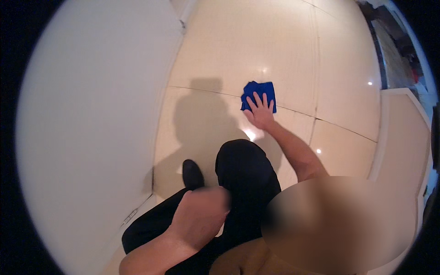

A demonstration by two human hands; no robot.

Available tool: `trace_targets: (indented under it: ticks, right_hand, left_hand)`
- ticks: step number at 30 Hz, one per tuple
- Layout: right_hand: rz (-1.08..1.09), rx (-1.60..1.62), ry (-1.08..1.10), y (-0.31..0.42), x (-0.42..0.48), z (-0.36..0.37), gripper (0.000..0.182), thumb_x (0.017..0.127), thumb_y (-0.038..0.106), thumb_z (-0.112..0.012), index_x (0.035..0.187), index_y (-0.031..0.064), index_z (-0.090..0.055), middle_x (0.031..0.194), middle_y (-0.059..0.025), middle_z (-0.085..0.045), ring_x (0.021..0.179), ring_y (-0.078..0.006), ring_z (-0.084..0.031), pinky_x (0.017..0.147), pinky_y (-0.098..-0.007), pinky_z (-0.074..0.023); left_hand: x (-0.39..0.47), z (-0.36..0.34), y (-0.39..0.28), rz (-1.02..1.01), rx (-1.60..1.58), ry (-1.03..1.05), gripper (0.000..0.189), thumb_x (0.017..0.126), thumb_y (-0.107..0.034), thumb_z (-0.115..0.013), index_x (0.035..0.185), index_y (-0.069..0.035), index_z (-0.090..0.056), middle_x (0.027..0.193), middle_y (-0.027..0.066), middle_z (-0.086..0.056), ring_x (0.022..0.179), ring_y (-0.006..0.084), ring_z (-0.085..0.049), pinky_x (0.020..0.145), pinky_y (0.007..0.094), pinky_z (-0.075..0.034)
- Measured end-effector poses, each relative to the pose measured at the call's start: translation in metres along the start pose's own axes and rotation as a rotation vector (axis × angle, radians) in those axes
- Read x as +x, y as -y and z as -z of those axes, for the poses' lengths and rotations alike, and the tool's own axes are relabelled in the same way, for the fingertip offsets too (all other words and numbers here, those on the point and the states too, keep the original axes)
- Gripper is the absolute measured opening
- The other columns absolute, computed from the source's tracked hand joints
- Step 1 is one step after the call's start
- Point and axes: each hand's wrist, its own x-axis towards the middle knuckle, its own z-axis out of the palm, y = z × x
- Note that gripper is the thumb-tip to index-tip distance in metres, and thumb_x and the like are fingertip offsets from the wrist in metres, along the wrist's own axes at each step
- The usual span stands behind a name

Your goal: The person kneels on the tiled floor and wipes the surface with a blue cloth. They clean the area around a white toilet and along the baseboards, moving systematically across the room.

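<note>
On the tiled floor, a small blue cloth lies spread out. My right hand rests palm down on its near part, fingers spread and flat. The cloth shows beyond the fingertips and between the fingers. Lower down, my left hand is bent in over my thigh, beside my raised knee in black trousers. Its fingers are blurred, so whether it holds anything is hidden.
A white wall or panel runs along the left. Glossy beige floor tiles with dark joints stretch ahead. A pale low partition stands at right. My black shoe is between wall and knee. A large blur covers the lower right.
</note>
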Motion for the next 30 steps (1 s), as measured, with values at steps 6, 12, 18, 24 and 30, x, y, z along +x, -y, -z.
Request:
trace_targets:
  ticks: [6,12,18,24,30]
  right_hand:
    - [-0.015,-0.081,0.194,0.003,0.005,0.056,0.074,0.102,0.06,-0.048,0.165,0.0235,-0.032,0.175,-0.0134,-0.016,0.157,-0.05,-0.016,0.118,-0.0758,-0.0201]
    - [-0.103,-0.136,0.385,-0.024,0.004,0.073,0.083,0.1,0.067,-0.047,0.167,0.0244,-0.025,0.176,-0.0139,-0.011,0.157,-0.0514,-0.014,0.117,-0.0752,-0.0259]
    - [-0.019,-0.216,0.651,-0.008,0.046,0.066,0.107,0.093,0.079,-0.05,0.17,0.015,-0.011,0.173,-0.0283,0.0,0.155,-0.0555,-0.016,0.125,-0.0584,-0.0268]
    - [0.017,-0.462,0.855,0.045,0.037,0.101,0.113,0.092,0.074,-0.058,0.169,0.0119,-0.003,0.172,-0.0299,0.0,0.154,-0.0529,-0.023,0.124,-0.0588,-0.0277]
    - [0.643,-0.495,0.62,0.13,-0.059,0.041,0.1,0.089,0.068,-0.065,0.164,0.0112,-0.031,0.172,-0.025,-0.017,0.156,-0.0487,-0.019,0.122,-0.0711,-0.0125]
  left_hand:
    - [-0.058,0.008,-0.02,0.175,-0.048,0.06,0.053,0.097,-0.035,-0.068,0.133,0.001,-0.059,0.093,0.0138,-0.071,0.086,0.0304,-0.071,0.077,0.0416,-0.055]
    - [-0.04,-0.022,0.0,0.059,-0.176,-0.303,0.031,0.095,-0.03,-0.069,0.108,-0.001,-0.066,0.087,0.0141,-0.071,0.083,0.0304,-0.072,0.073,0.0425,-0.055]
    - [-0.036,-0.1,0.051,0.007,-0.044,-0.272,0.009,0.085,-0.016,-0.067,0.082,-0.007,-0.066,0.076,0.0119,-0.07,0.071,0.0298,-0.071,0.064,0.0469,-0.055]
    - [-0.047,-0.118,0.049,-0.287,-0.338,-0.516,0.01,0.079,-0.015,-0.066,0.08,-0.005,-0.068,0.076,0.0148,-0.07,0.07,0.0315,-0.072,0.061,0.0455,-0.056]
    - [-0.063,-0.116,0.057,-0.413,-0.325,-0.464,0.017,0.083,-0.018,-0.063,0.082,-0.003,-0.07,0.077,0.0161,-0.071,0.071,0.0323,-0.072,0.062,0.0442,-0.057]
